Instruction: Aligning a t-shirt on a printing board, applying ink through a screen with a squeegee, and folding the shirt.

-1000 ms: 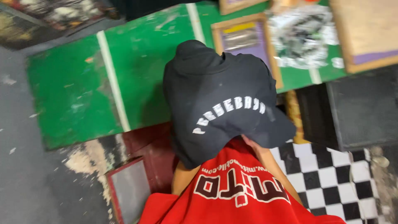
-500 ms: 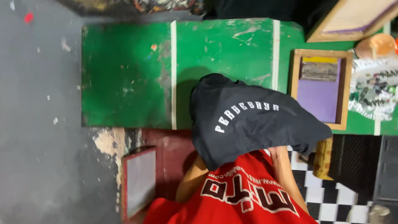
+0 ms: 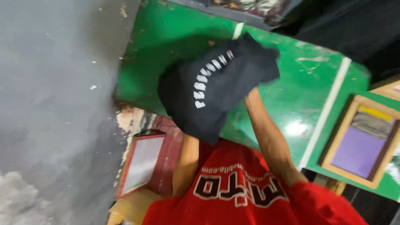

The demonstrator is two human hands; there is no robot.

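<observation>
The person holds a black cloth garment with white lettering [image 3: 214, 89] up over the green painted table with white stripes [image 3: 300, 96], both hands hidden inside its folds, apparently spreading it, which calls for lowering it flat.

A single head-worn camera looks steeply down from above the person's own red-shirted chest, close in, tilted so the green counter [image 3: 175, 54] runs aslant across the upper frame. Left of the counter lies grey floor [image 3: 54, 104]; at the counter's right end, a wooden frame [image 3: 360, 146] shows. No second view is given.
</observation>
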